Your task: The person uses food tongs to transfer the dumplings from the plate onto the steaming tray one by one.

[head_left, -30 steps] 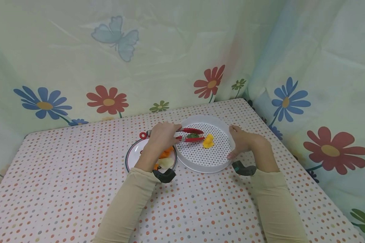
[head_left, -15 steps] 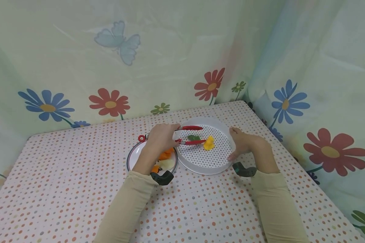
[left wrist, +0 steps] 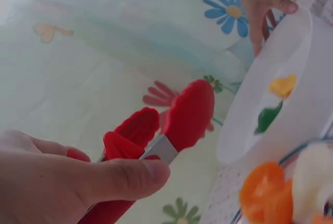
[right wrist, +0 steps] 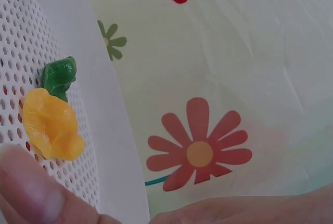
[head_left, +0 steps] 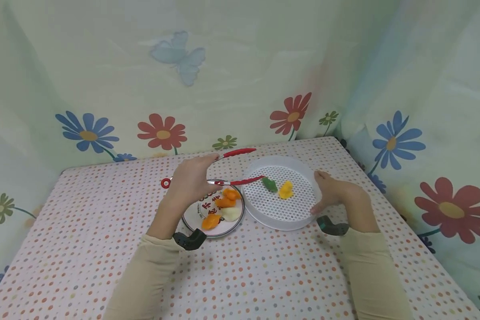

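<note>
My left hand holds a pair of tongs with red serrated tips and metal arms. The tongs stand spread above the far side of the plate, with nothing between their tips. My right hand grips the right side of a round white steamer tray with a perforated floor. Inside the tray lie a green dumpling-like piece and a yellow one, close together. Left of the tray, a dark-rimmed plate bears several orange pieces and a whitish piece.
A dotted cloth covers the table. Behind it hangs a curtain printed with flowers and a butterfly, and this continues along the right side. The plate and the tray stand side by side, nearly touching.
The tongs spread apart and left the green piece in the tray. My left hand then moved left and up with them, uncovering the plate. My right hand stays at the tray.
</note>
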